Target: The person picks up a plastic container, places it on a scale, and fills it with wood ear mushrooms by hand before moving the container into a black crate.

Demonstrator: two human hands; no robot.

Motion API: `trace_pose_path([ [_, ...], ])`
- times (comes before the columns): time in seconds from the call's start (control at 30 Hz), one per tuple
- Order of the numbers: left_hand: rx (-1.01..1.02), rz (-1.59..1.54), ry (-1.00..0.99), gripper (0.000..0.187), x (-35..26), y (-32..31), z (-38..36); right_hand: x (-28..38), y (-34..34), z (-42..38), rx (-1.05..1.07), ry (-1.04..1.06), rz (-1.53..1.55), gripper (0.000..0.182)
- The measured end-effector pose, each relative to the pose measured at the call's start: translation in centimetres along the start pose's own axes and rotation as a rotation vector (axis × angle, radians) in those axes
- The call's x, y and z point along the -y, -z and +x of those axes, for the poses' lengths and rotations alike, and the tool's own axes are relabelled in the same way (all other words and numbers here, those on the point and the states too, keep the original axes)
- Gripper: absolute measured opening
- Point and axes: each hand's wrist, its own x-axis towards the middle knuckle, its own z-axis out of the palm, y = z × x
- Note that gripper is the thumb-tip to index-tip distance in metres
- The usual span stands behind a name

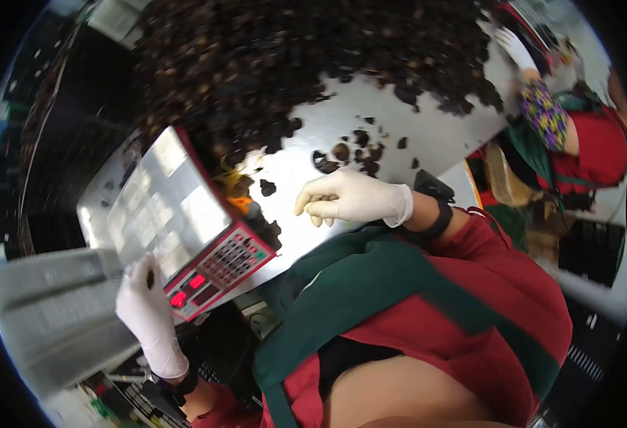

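Pieces (256, 78), dark brown, thin, irregular, heap at twelve o'clock: probably light, brittle, best held by edges. White-gloved left hand (146, 314), eight o'clock beside red, silver-topped scale (185, 228), seemingly pinches one; white-gloved right hand (360, 197), centre, curls loosely, contents unclear.
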Motion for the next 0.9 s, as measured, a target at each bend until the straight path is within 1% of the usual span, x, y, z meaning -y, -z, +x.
trace_pose_path([
  [0.07, 0.209, -0.146, -0.045, 0.023, -0.5, -1.6, 0.4, -1.3, 0.7, -1.7, -0.048, -0.051, -0.016, 0.021],
  [0.1, 0.284, -0.244, -0.097, 0.025, -0.3, -1.7, 0.9, -2.0, 1.3, -2.5, -0.088, -0.062, -0.002, 0.021],
  [0.13, 0.318, -0.399, -0.068, 0.025, -0.1, -1.8, 1.2, -2.7, 1.8, -3.3, -0.123, -0.074, 0.012, 0.021],
  [0.2, 0.406, -0.451, 0.076, 0.024, -0.1, 0.0, 2.2, -4.2, 3.2, -5.1, -0.291, -0.081, 0.055, 0.019],
  [0.23, 0.326, -0.549, 0.083, 0.026, 0.7, -0.1, 2.5, -5.1, 4.1, -5.9, -0.434, -0.032, 0.014, 0.019],
  [0.27, 0.26, -0.659, 0.093, 0.023, 1.4, -0.3, 3.1, -6.0, 5.1, -6.5, -0.572, 0.018, -0.028, 0.019],
  [0.3, 0.193, -0.594, 0.163, 0.021, 1.5, -0.5, 3.9, -7.1, 6.7, -6.9, -0.568, 0.008, -0.027, 0.019],
  [0.33, 0.125, -0.524, 0.23, 0.02, 1.5, -0.7, 4.7, -8.5, 8.5, -7.1, -0.793, 0.12, -0.455, 0.024],
  [0.37, -0.021, -0.412, -0.03, 0.021, 2.1, -2.1, 5.3, -9.6, 9.4, -7.1, -0.997, 0.237, -0.892, 0.031],
  [0.4, 0.118, -0.437, 0.069, 0.028, 2.7, -3.1, 5.4, -10.6, 9.5, -6.8, -0.991, 0.236, -0.888, 0.031],
  [0.47, 0.236, -0.498, -0.042, 0.036, 2.7, -4.9, 5.0, -11.5, 9.3, -5.4, -0.997, 0.165, -0.914, 0.053],
  [0.5, 0.166, -0.478, -0.05, 0.045, 2.6, -5.6, 4.6, -11.2, 8.7, -4.7, -0.861, 0.131, -0.926, 0.07],
  [0.53, 0.168, -0.469, -0.046, 0.045, 2.0, -5.3, 4.4, -10.9, 7.9, -3.5, -0.773, 0.169, -0.909, 0.072],
  [0.57, -0.038, -0.38, -0.078, 0.046, 1.1, -5.1, 4.1, -10.9, 6.8, -2.3, -0.715, 0.227, -0.906, 0.074],
  [0.6, -0.242, -0.287, -0.113, 0.047, -0.2, -4.8, 3.7, -10.9, 5.9, -0.8, -0.613, 0.263, -0.892, 0.076],
  [0.63, -0.315, -0.429, -0.031, 0.042, -2.9, -3.9, 3.1, -10.3, 4.4, 0.4, -0.561, 0.276, -0.952, 0.074],
  [0.67, -0.313, -0.422, -0.03, 0.042, -4.2, -3.8, 2.7, -9.7, 3.4, 1.2, -0.508, 0.29, -1.012, 0.072],
  [0.7, -0.382, -0.389, -0.125, 0.039, -5.2, -3.8, 2.2, -9.6, 3.2, 1.6, -0.506, 0.294, -1.006, 0.072],
  [0.73, -0.449, -0.353, -0.219, 0.038, -6.4, -3.9, 1.5, -9.6, 3.0, 2.0, -0.503, 0.333, -1.047, 0.059],
  [0.77, -0.436, -0.388, -0.322, 0.04, -8.5, -4.3, 0.5, -9.7, 2.7, 2.3, -0.498, 0.376, -1.085, 0.046],
  [0.8, -0.384, -0.431, -0.39, 0.042, -10.2, -5.9, -0.5, -10.0, 2.9, 2.2, -0.492, 0.386, -1.076, 0.046],
  [0.83, -0.234, -0.456, -0.463, 0.045, -12.5, -6.3, -0.8, -10.6, 3.5, 1.5, -0.535, 0.34, -1.108, 0.031],
  [0.87, -0.164, -0.46, -0.49, 0.043, -14.2, -8.0, -0.9, -11.2, 4.1, 0.5, -0.578, 0.288, -1.14, 0.016],
  [0.9, -0.068, -0.305, -0.493, 0.04, -15.8, -9.1, -0.8, -11.7, 5.0, -1.1, -0.655, 0.334, -1.131, 0.01],
])
